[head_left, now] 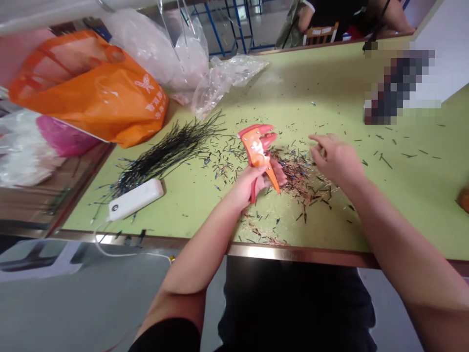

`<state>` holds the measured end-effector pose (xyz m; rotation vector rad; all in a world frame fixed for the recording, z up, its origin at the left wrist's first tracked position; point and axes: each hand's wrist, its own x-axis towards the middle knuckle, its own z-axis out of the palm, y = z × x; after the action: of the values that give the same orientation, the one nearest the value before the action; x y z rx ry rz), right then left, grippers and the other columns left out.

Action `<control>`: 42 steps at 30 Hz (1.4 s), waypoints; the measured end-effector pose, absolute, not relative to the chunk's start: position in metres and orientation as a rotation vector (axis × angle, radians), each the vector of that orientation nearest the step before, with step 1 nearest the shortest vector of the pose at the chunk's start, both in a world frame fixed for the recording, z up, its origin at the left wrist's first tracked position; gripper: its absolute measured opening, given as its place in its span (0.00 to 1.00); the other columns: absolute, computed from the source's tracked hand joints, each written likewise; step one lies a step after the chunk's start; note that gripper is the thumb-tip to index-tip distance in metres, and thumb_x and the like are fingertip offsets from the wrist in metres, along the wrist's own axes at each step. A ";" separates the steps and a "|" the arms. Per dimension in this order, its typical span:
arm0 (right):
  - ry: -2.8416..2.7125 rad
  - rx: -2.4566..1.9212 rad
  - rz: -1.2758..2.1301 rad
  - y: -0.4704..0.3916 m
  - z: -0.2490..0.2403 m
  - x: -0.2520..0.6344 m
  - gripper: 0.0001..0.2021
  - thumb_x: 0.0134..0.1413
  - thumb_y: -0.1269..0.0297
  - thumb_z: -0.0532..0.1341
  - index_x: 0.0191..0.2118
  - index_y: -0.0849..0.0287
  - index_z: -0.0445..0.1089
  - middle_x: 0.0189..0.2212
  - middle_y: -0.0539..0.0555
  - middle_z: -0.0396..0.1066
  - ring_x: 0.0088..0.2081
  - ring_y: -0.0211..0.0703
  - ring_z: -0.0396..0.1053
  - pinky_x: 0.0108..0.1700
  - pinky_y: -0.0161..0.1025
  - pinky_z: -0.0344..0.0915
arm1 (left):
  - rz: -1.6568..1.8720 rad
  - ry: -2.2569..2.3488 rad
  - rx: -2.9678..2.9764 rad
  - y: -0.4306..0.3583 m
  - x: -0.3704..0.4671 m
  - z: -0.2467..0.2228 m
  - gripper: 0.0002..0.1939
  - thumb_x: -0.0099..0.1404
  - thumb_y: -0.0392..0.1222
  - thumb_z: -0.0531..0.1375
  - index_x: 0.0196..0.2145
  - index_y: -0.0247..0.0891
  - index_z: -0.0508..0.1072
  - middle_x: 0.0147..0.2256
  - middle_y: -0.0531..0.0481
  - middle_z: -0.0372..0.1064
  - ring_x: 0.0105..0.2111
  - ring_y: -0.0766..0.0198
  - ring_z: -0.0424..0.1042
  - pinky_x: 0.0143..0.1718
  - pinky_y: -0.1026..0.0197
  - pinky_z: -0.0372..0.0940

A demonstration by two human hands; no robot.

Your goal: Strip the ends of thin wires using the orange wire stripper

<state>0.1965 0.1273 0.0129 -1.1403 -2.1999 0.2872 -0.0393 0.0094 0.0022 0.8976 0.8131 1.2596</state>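
My left hand (pixel 252 185) is wrapped round the handles of an orange and red wire stripper (pixel 254 144), its jaws pointing up and away from me. Under and beside the tool lies a pile of cut wire scraps (pixel 298 178), black bits mixed with copper-coloured strands and a few blue ones. To the right of that pile my right hand (pixel 335 159) hovers with its index finger stretched out and the thumb apart; I see nothing in it. A long bundle of black wires (pixel 168 146), many with blue ends, lies to the left.
A white power bank (pixel 136 199) with a white cable rests near the table's front left. Behind the wires stand an orange bag (pixel 106 105) and clear plastic bags (pixel 216 80). A blurred-out item (pixel 399 85) is at the right. Another person (pixel 337 14) sits beyond the green table (pixel 414 215).
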 end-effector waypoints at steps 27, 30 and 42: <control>-1.816 -0.731 1.076 0.083 -0.003 0.158 0.07 0.65 0.60 0.64 0.47 0.53 0.73 0.39 0.55 0.76 0.39 0.49 0.74 0.41 0.48 0.74 | 1.316 1.174 1.575 0.002 -0.032 0.014 0.29 0.73 0.65 0.62 0.61 0.43 0.78 0.65 0.38 0.73 0.70 0.43 0.67 0.74 0.38 0.56; -1.491 -0.753 1.346 0.091 0.004 0.159 0.11 0.64 0.52 0.67 0.36 0.52 0.70 0.30 0.51 0.69 0.32 0.45 0.70 0.34 0.43 0.71 | 1.623 1.352 1.397 0.012 -0.058 0.018 0.27 0.73 0.67 0.61 0.51 0.42 0.82 0.53 0.40 0.82 0.56 0.49 0.79 0.65 0.43 0.68; -1.022 -0.739 1.765 0.115 0.014 0.166 0.26 0.52 0.34 0.70 0.28 0.52 0.66 0.23 0.47 0.61 0.25 0.40 0.64 0.29 0.41 0.71 | 1.908 1.684 1.317 0.051 -0.107 -0.037 0.34 0.73 0.76 0.53 0.50 0.43 0.75 0.39 0.44 0.81 0.44 0.54 0.82 0.51 0.49 0.76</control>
<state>0.1659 0.1153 0.0139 -0.7392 -1.0216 1.7650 -0.1070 0.0515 -0.0365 1.3174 1.6844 1.9079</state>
